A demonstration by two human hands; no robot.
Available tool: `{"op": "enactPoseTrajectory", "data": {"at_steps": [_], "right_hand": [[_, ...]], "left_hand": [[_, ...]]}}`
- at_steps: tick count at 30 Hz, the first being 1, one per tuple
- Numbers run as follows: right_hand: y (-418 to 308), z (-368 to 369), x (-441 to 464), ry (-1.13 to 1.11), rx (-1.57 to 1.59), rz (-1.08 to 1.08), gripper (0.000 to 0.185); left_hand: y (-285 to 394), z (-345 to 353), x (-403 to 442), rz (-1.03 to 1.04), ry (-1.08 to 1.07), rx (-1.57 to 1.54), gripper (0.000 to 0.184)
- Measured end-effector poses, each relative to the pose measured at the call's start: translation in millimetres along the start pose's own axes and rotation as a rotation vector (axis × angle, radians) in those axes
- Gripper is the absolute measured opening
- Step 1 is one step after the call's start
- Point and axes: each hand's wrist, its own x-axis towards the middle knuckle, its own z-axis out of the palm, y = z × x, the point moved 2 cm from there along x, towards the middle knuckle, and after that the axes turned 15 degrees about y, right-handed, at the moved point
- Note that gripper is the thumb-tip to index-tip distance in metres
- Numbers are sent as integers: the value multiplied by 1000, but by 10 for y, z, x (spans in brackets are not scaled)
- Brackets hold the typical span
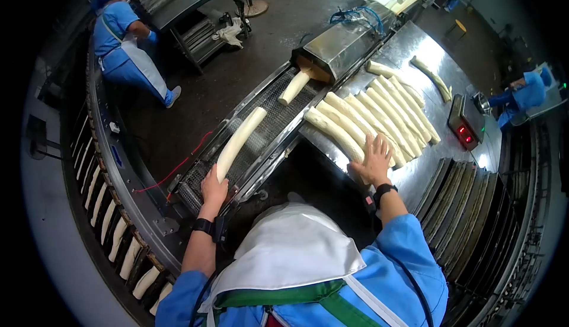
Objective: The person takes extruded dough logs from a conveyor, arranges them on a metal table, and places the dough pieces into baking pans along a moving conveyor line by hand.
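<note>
A long pale dough log [240, 140] lies along the mesh conveyor belt [195, 179]. Its near end is in my left hand [213, 189], with the fingers curled round it. On the metal table to the right, several dough logs [341, 131] lie side by side. My right hand [374, 160] rests over the near ends of this row, open, with its fingers spread. Another dough log [294, 87] comes out of the metal housing [341, 45] over the belt. Wrist straps with dark devices are on both my wrists.
A scale with red digits [465, 130] stands on the metal table [409, 45]. Below it are stacked trays [456, 208]. At left, a curved conveyor [118, 161] runs past racks of dough logs [127, 256]. Co-workers [127, 37] stand at left and right.
</note>
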Motion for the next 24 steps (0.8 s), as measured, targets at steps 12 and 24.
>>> {"op": "enactPoseTrajectory", "data": {"at_steps": [12,24], "right_hand": [[253,-56,-111,7,34,-118,74],[-854,-291,-323,-165,670,-283,51]], "left_hand": [[-178,-426,-443,-139,102,-70,46],[67,-532,-522,-742,-243,-965,35]]}}
